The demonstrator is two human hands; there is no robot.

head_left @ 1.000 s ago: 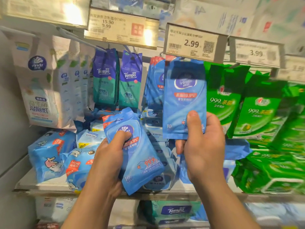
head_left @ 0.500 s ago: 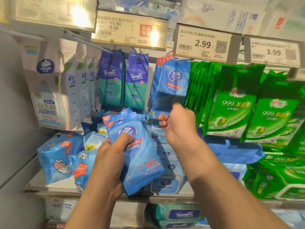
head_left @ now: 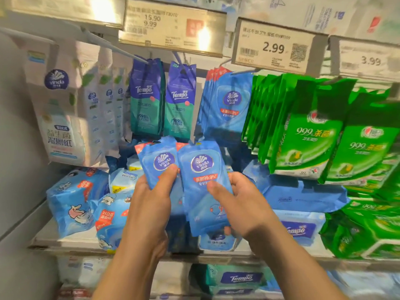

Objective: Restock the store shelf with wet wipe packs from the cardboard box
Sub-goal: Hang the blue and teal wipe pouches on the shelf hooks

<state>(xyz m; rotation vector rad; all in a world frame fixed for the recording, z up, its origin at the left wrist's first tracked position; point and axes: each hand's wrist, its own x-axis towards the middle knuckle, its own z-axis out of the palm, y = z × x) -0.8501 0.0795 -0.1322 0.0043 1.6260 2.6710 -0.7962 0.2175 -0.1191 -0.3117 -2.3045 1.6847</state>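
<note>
Left hand [head_left: 149, 204] gripped blue pack [head_left: 159, 164]; right hand [head_left: 240, 200] fingers pinched second pack [head_left: 202, 187]. Risk: slick film slipping, pack dropping below shelf [head_left: 65, 239].

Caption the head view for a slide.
Left hand and right hand hold blue wipe packs before the hanging blue row.

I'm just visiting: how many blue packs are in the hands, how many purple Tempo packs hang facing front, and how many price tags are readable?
Blue packs, one in the left hand, one in the right hand: 2
Purple Tempo packs facing front: 2
Readable price tags: 3
Total: 7
</note>
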